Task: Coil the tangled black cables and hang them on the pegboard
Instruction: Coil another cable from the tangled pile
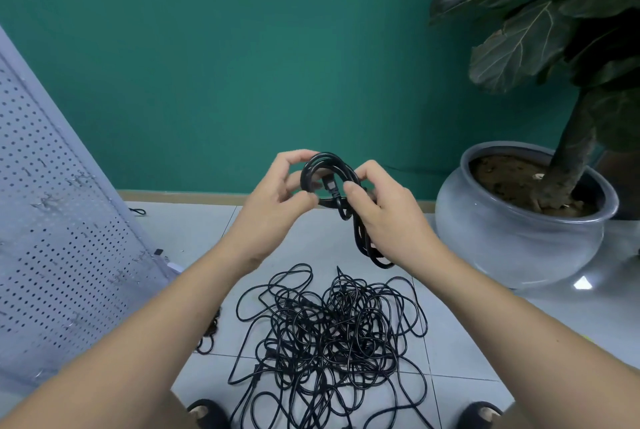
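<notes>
I hold a coiled black cable (323,165) up in front of me, above the floor. My left hand (277,200) pinches the coil's left side with curled fingers. My right hand (384,217) grips the right side of the bundle, whose lower loops hang out below the palm. A plug end shows inside the coil between my thumbs. Below, a large tangle of black cables (332,335) lies on the pale floor tiles. The grey pegboard (52,238) leans at the left, with several small metal hooks on it.
A big grey pot (519,241) with a large-leaved plant stands at the right against the teal wall. Two dark shoe tips (207,411) show at the bottom edge. Short bits of black cable lie by the pegboard's foot (207,335).
</notes>
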Motion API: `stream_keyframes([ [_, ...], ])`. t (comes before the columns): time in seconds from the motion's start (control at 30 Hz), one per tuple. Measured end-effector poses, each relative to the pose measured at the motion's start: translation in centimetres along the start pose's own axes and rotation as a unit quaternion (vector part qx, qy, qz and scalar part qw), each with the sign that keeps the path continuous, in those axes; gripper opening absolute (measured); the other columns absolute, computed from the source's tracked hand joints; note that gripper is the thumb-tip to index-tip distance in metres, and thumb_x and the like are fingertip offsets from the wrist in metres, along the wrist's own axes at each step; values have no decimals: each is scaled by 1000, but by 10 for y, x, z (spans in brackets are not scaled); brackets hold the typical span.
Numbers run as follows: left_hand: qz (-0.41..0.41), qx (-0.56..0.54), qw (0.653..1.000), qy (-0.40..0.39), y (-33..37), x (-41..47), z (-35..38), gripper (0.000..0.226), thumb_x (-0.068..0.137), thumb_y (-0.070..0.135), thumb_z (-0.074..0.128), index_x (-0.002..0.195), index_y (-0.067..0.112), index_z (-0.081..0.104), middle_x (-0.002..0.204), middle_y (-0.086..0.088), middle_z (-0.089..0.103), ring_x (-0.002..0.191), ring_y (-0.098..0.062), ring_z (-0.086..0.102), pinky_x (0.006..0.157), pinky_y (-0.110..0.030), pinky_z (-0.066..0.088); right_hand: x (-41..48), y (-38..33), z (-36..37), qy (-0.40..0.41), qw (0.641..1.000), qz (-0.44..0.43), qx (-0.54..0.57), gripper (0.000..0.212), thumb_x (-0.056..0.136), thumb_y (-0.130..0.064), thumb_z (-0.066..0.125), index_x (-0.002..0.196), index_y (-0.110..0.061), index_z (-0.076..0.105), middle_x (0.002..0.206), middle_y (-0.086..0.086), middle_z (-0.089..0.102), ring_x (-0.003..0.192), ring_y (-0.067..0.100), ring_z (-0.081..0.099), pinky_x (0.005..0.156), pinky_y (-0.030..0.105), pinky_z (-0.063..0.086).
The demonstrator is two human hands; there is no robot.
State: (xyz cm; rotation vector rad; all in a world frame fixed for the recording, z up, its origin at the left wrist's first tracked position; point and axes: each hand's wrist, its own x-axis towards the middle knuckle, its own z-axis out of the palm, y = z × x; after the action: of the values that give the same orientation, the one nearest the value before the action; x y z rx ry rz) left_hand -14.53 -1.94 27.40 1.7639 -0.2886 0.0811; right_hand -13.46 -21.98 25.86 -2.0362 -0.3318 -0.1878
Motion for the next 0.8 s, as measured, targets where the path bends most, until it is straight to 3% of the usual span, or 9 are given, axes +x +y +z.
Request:
stream_keyframes([
  [0.1, -6, 31, 996, -84, -5, 4, -14, 67, 90, -10, 44, 142, 31, 55, 142, 12, 67, 138, -7, 54, 110, -40, 39, 1, 1, -4, -3, 996, 32, 81, 22, 108, -38, 55, 94, -22, 54, 77, 25, 65, 60, 20, 43, 56, 34, 37],
  [0.17, 18, 82, 991, -103, -9, 4, -15, 62, 94, -2, 50, 143, 36, 56, 143, 15, 65, 123, -3, 61, 102, -36, 43, 1, 2, -3, -9, 992, 45, 114, 26, 104, -44, 56, 93, -20, 55, 90, 35, 64, 66, 23, 46, 62, 40, 39],
  [0.2, 38, 122, 987, -102, -13, 4, -15, 54, 100, 5, 57, 143, 37, 58, 142, 17, 65, 115, -2, 63, 96, -34, 45, 1, 3, -2, -14, 990, 48, 131, 27, 103, -44, 57, 93, -19, 57, 90, 33, 65, 68, 24, 47, 64, 42, 40],
  [0.33, 134, 232, 961, -62, -24, 5, -12, 35, 96, 36, 77, 130, 38, 72, 129, 18, 69, 122, -8, 60, 92, -17, 43, -2, 4, 2, -16, 984, 52, 168, 26, 107, -38, 58, 89, -21, 61, 75, 7, 71, 68, 22, 49, 69, 41, 39],
  [0.4, 177, 280, 943, -26, -28, 10, -12, 25, 94, 50, 75, 118, 40, 75, 115, 16, 71, 110, -9, 62, 94, -26, 48, -4, 2, 1, -5, 986, 43, 164, 26, 109, -37, 57, 86, -24, 60, 74, 7, 69, 67, 21, 47, 67, 40, 39],
  [0.5, 210, 317, 925, -1, -29, 11, -6, 21, 99, 53, 62, 113, 40, 71, 107, 18, 70, 100, -14, 61, 89, -40, 52, -8, -3, 0, 9, 986, 22, 162, 26, 111, -38, 56, 87, -28, 59, 81, 22, 67, 66, 22, 45, 64, 39, 39],
  [0.63, 188, 317, 929, 17, -27, 3, 8, 23, 109, 51, 45, 102, 41, 64, 95, 21, 66, 91, -5, 60, 79, -34, 51, -14, -6, 2, 17, 986, -12, 164, 24, 110, -45, 57, 94, -27, 57, 77, 25, 58, 65, 23, 41, 61, 47, 37],
  [0.73, 131, 296, 945, 44, -28, -4, 18, 39, 108, 56, 40, 80, 34, 55, 74, 21, 61, 75, -3, 58, 66, -28, 44, -17, -3, 2, 27, 993, -41, 103, 20, 106, -43, 66, 104, -26, 57, 64, -7, 54, 57, 15, 41, 56, 36, 36],
  [0.8, 64, 247, 966, 43, -31, -11, 27, 54, 107, 63, 37, 73, 27, 60, 66, 19, 59, 66, -4, 54, 63, -31, 42, -21, -1, 3, 28, 998, -52, 25, 24, 104, -45, 67, 110, -26, 54, 60, -13, 58, 53, 9, 46, 53, 25, 34],
])
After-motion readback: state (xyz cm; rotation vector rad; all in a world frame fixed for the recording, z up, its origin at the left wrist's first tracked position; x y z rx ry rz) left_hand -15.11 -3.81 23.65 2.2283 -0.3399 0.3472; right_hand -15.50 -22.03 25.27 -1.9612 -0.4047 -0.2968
